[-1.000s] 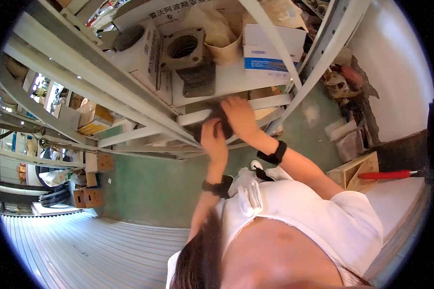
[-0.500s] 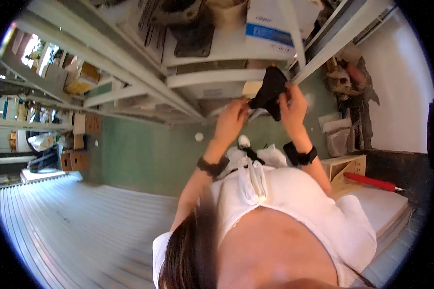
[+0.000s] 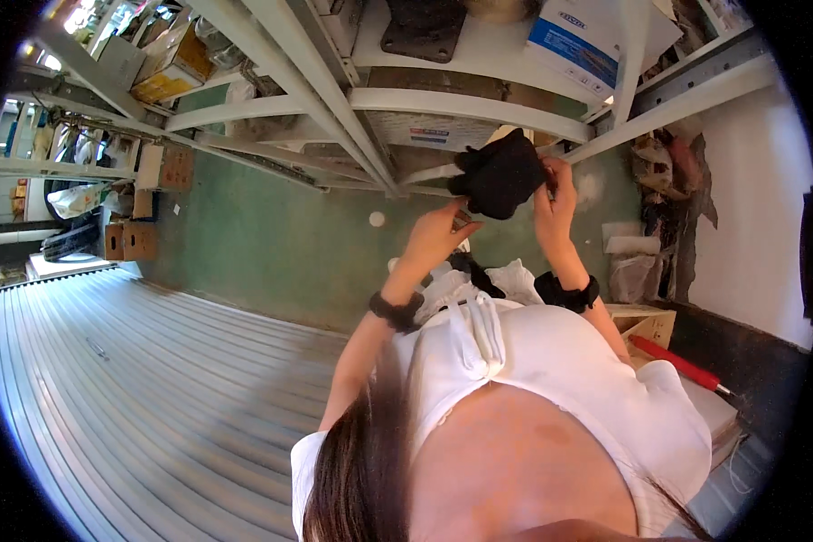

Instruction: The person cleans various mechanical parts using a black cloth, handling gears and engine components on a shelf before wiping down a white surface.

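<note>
Black cloth (image 3: pixel 506 176) hangs just below the white shelf rail (image 3: pixel 470 106), its right edge pinched by the right hand (image 3: pixel 556 194); the left hand (image 3: pixel 438 231) meets its lower-left edge, grip unclear, likely keeping it spread. Beyond the rail, a flanged metal part (image 3: pixel 422 36) lies flat, presumably for stability.

The bundle (image 3: pixel 506 176) I hold is black, seemingly unpatterned, though its folds are too dark to be sure. My wristbands (image 3: pixel 566 294) are black; my top (image 3: pixel 560 361) is white. The floor (image 3: pixel 262 244) is green, the panel (image 3: pixel 154 379) silver-grey with parallel stripes, the shelf frame (image 3: pixel 465 104) off-white, one box (image 3: pixel 576 50) white with a blue band, the tool handle (image 3: pixel 677 362) red.
</note>
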`<action>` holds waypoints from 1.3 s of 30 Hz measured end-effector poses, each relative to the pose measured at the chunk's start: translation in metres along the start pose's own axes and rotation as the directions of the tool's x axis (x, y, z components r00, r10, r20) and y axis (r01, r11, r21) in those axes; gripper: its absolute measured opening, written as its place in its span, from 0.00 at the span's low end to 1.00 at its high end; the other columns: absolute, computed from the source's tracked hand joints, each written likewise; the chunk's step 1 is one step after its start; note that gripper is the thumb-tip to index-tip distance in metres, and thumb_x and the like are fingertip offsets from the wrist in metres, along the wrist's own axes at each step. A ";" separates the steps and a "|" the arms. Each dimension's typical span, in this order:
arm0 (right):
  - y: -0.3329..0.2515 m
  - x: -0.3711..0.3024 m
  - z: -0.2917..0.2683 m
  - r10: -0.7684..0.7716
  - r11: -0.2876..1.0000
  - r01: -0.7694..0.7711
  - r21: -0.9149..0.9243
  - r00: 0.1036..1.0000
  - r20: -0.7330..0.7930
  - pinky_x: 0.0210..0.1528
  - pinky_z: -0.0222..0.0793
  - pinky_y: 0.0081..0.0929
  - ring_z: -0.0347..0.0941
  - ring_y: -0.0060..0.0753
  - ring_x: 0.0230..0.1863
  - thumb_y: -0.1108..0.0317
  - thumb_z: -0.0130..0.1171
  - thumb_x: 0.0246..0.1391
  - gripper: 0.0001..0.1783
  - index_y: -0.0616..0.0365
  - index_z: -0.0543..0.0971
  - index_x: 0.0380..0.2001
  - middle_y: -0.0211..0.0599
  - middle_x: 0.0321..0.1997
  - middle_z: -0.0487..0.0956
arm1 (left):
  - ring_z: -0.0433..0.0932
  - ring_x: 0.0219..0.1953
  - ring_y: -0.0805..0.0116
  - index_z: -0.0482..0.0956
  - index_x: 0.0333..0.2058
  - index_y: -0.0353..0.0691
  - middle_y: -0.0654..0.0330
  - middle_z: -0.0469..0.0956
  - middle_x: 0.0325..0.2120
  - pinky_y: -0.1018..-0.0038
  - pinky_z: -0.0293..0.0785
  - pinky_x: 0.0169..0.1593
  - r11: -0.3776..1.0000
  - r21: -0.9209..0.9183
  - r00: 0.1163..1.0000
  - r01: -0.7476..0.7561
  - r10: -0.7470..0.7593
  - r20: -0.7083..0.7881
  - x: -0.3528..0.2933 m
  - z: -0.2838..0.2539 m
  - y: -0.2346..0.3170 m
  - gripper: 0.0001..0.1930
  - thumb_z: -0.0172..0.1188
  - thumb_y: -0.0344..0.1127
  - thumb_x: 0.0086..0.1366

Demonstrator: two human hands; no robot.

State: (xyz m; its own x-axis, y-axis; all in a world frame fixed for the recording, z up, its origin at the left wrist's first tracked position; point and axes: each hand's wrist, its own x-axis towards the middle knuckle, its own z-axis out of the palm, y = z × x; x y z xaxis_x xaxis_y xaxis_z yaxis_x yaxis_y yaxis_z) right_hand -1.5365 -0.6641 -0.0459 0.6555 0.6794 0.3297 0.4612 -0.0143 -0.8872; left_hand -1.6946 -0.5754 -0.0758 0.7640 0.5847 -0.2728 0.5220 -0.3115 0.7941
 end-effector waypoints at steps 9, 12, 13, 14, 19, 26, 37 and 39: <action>-0.013 0.022 0.013 0.065 0.954 -0.012 0.300 0.984 -0.165 0.48 0.52 0.18 0.57 0.23 0.45 0.69 0.36 0.54 0.15 0.60 0.58 0.46 0.35 0.45 0.61 | 0.76 0.27 0.63 0.67 0.44 0.43 0.58 0.76 0.28 0.73 0.71 0.29 0.948 -0.022 0.922 -0.319 0.305 -0.239 0.004 0.013 -0.006 0.25 0.60 0.45 0.48; 0.018 0.023 0.010 0.028 0.907 0.004 0.420 0.997 -0.070 0.52 0.52 0.22 0.56 0.26 0.51 0.60 0.36 0.57 0.22 0.58 0.55 0.52 0.35 0.52 0.59 | 0.76 0.29 0.66 0.67 0.45 0.40 0.57 0.76 0.32 0.73 0.72 0.32 0.938 -0.043 0.916 -0.345 0.326 -0.233 0.002 0.002 0.010 0.26 0.61 0.43 0.48; 0.016 0.024 0.012 0.023 0.869 0.003 0.494 0.999 -0.047 0.53 0.52 0.22 0.56 0.27 0.52 0.59 0.37 0.57 0.23 0.58 0.54 0.53 0.35 0.53 0.59 | 0.76 0.29 0.66 0.67 0.45 0.39 0.57 0.76 0.32 0.73 0.72 0.32 0.945 -0.022 0.914 -0.326 0.309 -0.262 0.000 0.000 0.013 0.26 0.62 0.43 0.48; 0.010 0.026 0.015 0.018 0.825 -0.002 0.566 1.000 -0.022 0.53 0.51 0.23 0.56 0.27 0.53 0.57 0.37 0.57 0.25 0.58 0.54 0.54 0.35 0.54 0.58 | 0.76 0.29 0.65 0.68 0.44 0.39 0.56 0.76 0.31 0.74 0.71 0.31 0.952 -0.003 0.911 -0.305 0.291 -0.292 -0.001 -0.001 0.015 0.26 0.62 0.43 0.47; 0.057 0.013 0.024 0.275 0.926 -0.315 0.210 0.941 0.199 0.55 0.50 0.26 0.55 0.29 0.55 0.56 0.38 0.57 0.27 0.57 0.54 0.56 0.34 0.56 0.58 | 0.75 0.24 0.69 0.70 0.40 0.37 0.58 0.75 0.23 0.77 0.69 0.27 0.956 -0.109 0.870 -0.274 0.198 -0.453 -0.005 -0.004 0.016 0.23 0.64 0.40 0.45; 0.033 0.022 0.051 0.296 0.747 -0.487 0.453 0.854 0.429 0.52 0.53 0.27 0.60 0.34 0.50 0.59 0.39 0.55 0.25 0.62 0.57 0.52 0.39 0.52 0.63 | 0.66 0.16 0.79 0.72 0.29 0.33 0.62 0.71 0.15 0.83 0.60 0.19 0.956 -0.151 0.612 -0.253 0.037 -0.790 -0.033 -0.026 0.031 0.14 0.65 0.32 0.44; 0.056 0.036 0.118 0.035 0.993 -0.116 0.032 0.536 0.844 0.53 0.51 0.33 0.58 0.50 0.48 0.73 0.33 0.53 0.17 0.69 0.60 0.45 0.56 0.47 0.61 | 0.71 0.16 0.77 0.67 0.33 0.30 0.61 0.71 0.15 0.82 0.66 0.20 0.736 -0.593 0.337 -0.327 -0.495 -0.801 -0.066 -0.032 0.021 0.10 0.56 0.28 0.54; 0.047 0.033 0.122 -0.004 1.000 -0.017 0.014 0.490 0.872 0.54 0.51 0.34 0.57 0.51 0.49 0.72 0.33 0.54 0.17 0.69 0.60 0.46 0.56 0.49 0.61 | 0.70 0.16 0.76 0.66 0.34 0.30 0.61 0.71 0.15 0.82 0.66 0.20 0.699 -0.630 0.331 -0.338 -0.539 -0.775 -0.073 -0.036 0.014 0.10 0.55 0.28 0.55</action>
State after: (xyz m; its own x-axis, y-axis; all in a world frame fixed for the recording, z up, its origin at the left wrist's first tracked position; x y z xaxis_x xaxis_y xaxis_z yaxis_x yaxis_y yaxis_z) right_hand -1.5656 -0.5529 -0.1160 -0.2018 0.9725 -0.1161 0.4412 -0.0156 -0.8972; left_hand -1.7560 -0.5957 -0.0253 -0.3223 0.9416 -0.0972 -0.1326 0.0568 0.9895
